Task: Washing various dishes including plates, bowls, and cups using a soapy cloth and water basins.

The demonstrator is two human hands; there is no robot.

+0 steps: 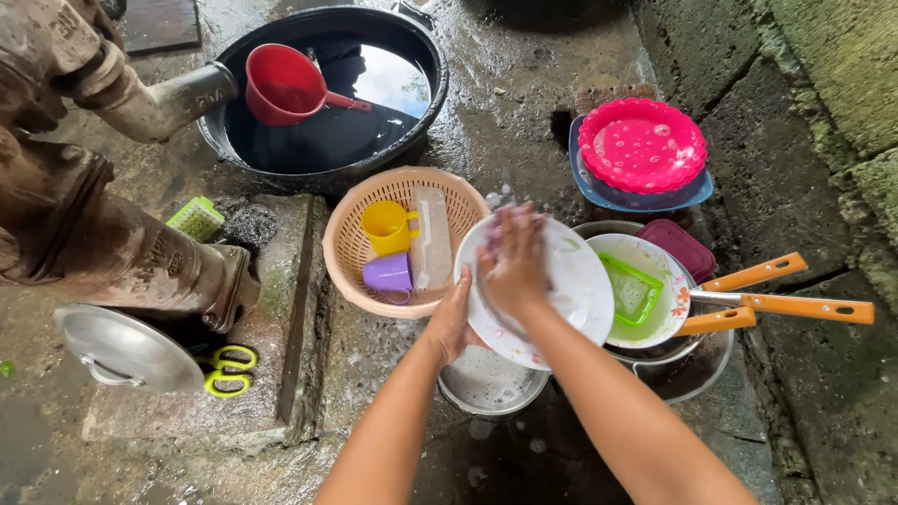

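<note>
white and wet, the plate (561,281) is tilting over a metal bowl (491,383) beside the basket (351,248). our left hand (454,318) is clasping its rim, our right hand (514,257) is pressing a scrubber flat; soapy fingers could be letting it slip onto the concrete floor (524,122).

Wet concrete floor (524,103), mossy wall (823,84)

Two bare forearms and hands, seen from above.
The left hand (453,318) and right hand (513,262) wear no gloves, rings, watch or sleeves; both look wet.
</note>
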